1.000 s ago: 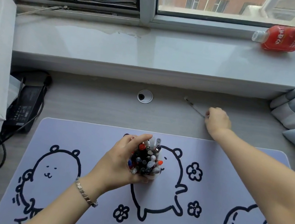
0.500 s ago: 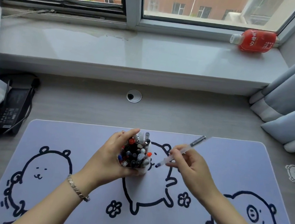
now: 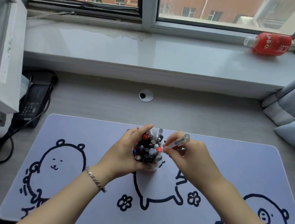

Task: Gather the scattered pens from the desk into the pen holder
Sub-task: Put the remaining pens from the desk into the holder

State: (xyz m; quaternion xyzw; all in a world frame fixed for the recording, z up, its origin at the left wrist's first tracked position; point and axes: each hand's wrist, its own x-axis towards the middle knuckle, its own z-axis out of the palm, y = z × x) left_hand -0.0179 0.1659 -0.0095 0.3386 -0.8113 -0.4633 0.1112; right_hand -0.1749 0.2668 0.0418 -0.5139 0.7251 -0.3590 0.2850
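Left hand (image 3: 127, 152) wrapped around pen holder (image 3: 151, 166), centre of desk mat (image 3: 83, 131), already crowded with pens. Right hand (image 3: 187, 157) pinching clear pen (image 3: 177, 142) mid-barrel, just right of holder rim, tilted tip-down. Likely light, stiff, smooth; grip mid-barrel, aim for a gap. Brace holder against tipping.
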